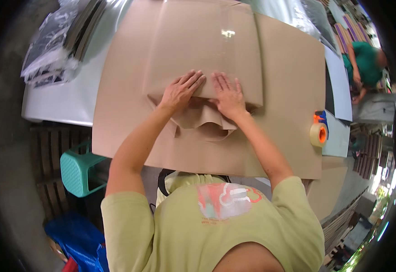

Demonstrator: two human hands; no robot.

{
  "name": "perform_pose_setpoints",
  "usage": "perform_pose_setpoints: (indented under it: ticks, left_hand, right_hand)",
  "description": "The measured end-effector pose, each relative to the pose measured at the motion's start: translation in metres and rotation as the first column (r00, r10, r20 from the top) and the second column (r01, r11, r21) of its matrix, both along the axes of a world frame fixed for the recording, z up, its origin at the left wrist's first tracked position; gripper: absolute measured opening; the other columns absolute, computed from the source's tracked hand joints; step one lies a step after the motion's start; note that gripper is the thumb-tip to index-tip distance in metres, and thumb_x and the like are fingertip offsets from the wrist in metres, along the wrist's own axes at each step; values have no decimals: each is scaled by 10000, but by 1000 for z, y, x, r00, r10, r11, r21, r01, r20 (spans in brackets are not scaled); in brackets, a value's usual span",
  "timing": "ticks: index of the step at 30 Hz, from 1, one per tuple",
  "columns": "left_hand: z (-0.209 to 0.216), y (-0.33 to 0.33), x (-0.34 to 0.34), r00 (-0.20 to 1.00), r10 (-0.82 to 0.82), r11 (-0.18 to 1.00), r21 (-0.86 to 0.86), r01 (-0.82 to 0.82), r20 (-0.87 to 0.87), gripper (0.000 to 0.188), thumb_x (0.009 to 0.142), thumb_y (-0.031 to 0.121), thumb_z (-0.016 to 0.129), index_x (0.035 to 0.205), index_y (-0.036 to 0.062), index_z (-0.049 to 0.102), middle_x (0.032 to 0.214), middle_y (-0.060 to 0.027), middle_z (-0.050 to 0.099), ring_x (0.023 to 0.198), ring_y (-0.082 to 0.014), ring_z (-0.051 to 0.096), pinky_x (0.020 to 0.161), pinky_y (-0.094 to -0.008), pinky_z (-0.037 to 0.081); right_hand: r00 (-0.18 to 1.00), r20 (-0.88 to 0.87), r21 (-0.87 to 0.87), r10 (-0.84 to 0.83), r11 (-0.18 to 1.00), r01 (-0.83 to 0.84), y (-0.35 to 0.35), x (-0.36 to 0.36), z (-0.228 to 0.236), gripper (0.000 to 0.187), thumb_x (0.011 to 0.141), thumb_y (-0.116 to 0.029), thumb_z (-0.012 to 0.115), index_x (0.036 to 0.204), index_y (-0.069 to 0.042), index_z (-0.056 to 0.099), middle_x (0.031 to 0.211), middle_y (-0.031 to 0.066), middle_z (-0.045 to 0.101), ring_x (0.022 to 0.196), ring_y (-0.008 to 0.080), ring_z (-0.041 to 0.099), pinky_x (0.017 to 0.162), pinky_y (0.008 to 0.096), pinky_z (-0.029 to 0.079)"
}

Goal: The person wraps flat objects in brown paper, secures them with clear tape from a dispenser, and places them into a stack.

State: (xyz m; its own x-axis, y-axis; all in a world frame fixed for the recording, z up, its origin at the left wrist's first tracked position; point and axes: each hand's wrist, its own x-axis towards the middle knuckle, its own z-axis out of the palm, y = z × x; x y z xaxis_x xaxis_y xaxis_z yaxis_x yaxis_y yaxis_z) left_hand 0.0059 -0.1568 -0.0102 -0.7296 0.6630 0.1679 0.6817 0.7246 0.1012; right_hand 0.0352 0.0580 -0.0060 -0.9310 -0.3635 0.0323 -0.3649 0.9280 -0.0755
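A large flat package [207,45] wrapped in brown paper lies before me, with a strip of clear tape shining on its top. At its near end the loose paper flap [207,121] is creased and bulges toward me. My left hand [182,90] rests on the near edge of the package, fingers stretched over the top. Beside it, my right hand [228,96] lies flat on the same edge, fingers extended. Both thumbs reach down by the folds and are partly hidden. Under the package is a broad brown sheet [293,90] covering much of the table.
A tape dispenser [319,131] with a tape roll sits at the sheet's right edge. Plastic-wrapped strips [57,59] lie on the left of the white table [57,104]. A green stool [78,170] and blue bag [78,240] are at left; a person in green [365,63] works at far right.
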Motion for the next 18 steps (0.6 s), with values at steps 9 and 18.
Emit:
perform_pose_setpoints:
  ticks: [9, 18]
  left_hand:
    - [-8, -92, 5, 994, 109, 994, -23, -109, -5, 560, 846, 80, 436, 1381, 218, 350, 1431, 25, 339, 1294, -161, 356, 1046, -383, 314]
    - [7, 33, -9, 1000, -5, 998, 65, 6, -22, 597, 793, 94, 504, 1368, 71, 346, 1432, -138, 307, 1311, -265, 325, 1067, -374, 279]
  right_hand:
    - [999, 42, 88, -11, 996, 7, -5, 6, 10, 808, 781, -285, 630, 1442, -241, 169, 1494, 16, 179, 1366, 195, 207, 1080, 527, 197]
    - [998, -29, -17, -55, 998, 54, -9, 0, 5, 746, 781, -281, 627, 1422, -225, 251, 1475, 14, 242, 1339, 190, 269, 1058, 526, 235]
